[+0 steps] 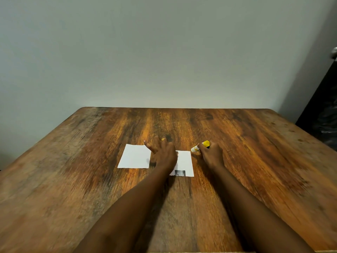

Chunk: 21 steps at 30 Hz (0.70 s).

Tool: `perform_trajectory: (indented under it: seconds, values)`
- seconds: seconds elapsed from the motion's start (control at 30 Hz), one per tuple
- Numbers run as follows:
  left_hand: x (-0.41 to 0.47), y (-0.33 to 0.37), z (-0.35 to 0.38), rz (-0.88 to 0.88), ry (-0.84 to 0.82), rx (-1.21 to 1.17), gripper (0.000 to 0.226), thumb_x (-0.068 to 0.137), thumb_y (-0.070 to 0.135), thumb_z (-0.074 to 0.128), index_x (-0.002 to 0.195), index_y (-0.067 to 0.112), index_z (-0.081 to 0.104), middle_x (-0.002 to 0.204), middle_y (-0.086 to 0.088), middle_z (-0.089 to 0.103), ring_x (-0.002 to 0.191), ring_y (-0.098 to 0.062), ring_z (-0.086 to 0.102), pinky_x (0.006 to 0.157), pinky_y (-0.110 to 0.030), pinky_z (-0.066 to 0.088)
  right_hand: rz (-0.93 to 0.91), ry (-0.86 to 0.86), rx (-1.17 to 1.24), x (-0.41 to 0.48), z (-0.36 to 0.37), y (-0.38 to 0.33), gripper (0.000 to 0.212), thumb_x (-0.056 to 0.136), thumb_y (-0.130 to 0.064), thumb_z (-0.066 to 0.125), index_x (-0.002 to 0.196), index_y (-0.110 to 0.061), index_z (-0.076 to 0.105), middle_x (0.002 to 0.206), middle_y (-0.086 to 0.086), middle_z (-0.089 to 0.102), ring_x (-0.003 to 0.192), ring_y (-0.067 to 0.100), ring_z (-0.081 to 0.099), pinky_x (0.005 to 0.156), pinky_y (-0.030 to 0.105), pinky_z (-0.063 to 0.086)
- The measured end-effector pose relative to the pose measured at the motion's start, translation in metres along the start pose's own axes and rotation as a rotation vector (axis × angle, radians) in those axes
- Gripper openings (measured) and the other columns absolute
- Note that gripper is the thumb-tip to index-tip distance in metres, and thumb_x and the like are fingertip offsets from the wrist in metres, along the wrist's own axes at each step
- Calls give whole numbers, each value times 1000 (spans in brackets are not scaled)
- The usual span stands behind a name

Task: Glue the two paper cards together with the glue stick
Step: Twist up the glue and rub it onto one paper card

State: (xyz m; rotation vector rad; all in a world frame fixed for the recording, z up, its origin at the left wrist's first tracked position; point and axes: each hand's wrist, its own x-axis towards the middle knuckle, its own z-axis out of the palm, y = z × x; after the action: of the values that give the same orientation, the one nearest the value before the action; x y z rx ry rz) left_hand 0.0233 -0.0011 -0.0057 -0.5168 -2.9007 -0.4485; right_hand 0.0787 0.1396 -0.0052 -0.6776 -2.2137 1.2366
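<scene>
Two white paper cards lie flat side by side near the middle of the wooden table [91,179]. The left card [134,156] is fully in view. The right card [185,163] has a small dark print at its near edge and is partly covered by my left hand [163,154], whose fingers are spread and which wears a gold ring. My right hand [211,156] rests just right of that card, closed around a yellow glue stick [201,146] that lies tilted with its pale end pointing left, close to the card's far right corner.
A pale wall stands right behind the table's far edge. A dark object [322,114] fills the gap at the far right beside the table. The wooden top stretches wide on both sides of the cards.
</scene>
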Motion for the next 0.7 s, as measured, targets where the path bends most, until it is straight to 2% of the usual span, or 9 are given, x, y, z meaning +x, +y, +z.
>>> perform_trajectory:
  seconds: [0.13,0.27,0.37,0.53,0.7]
  values:
    - [4,-2,-1,101,-74,10,29,86,39,59,110,26,68,144,-4,41,139,-31,17,108,-66,-3,5,-56,-46,5,6,1,18,87,-17,58,78,-3,63,71,11,63,61,18,53,51,24,36]
    - [4,-5,2,145,-142,18,31,85,42,59,114,34,64,149,-3,33,141,-34,13,107,-68,-2,7,-70,-57,9,12,-1,20,86,-17,59,78,0,63,72,11,62,64,19,52,53,26,37]
    - [4,-8,3,140,-142,38,32,84,44,59,114,35,65,148,-2,35,140,-33,16,107,-67,2,-6,-77,-66,10,16,-2,16,86,-17,59,75,-5,61,72,11,63,63,18,53,50,24,37]
    - [5,-7,3,105,-147,22,33,82,45,61,113,34,66,147,0,37,139,-31,19,107,-66,6,-14,-78,-101,14,20,-2,21,86,-16,59,83,4,64,81,21,68,64,20,54,54,25,39]
    - [6,-8,4,100,-143,36,34,82,45,61,114,35,65,147,0,37,138,-31,20,108,-65,9,-25,-75,-133,16,22,-3,18,87,-16,59,80,0,62,83,21,68,63,18,51,51,23,36]
